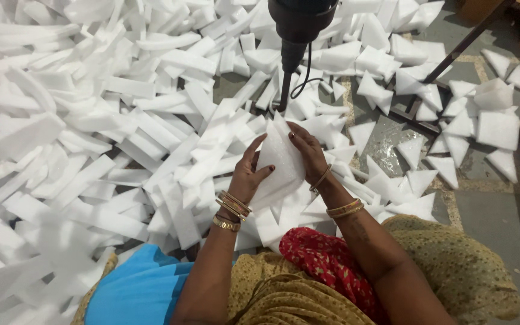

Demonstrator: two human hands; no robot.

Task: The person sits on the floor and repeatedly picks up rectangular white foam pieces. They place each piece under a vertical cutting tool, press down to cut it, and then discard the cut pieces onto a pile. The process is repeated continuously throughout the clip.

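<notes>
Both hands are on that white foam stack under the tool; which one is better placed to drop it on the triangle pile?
Probably the right hand: it grips the white foam stack on the side facing the cut white foam triangles.

Gold bangles ring both bare wrists; mustard patterned drape, red cloth, blue fabric.

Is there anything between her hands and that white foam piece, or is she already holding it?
Nothing visible stands between them. The left hand and the right hand both grip the white foam piece directly, above the heap of foam offcuts.
</notes>
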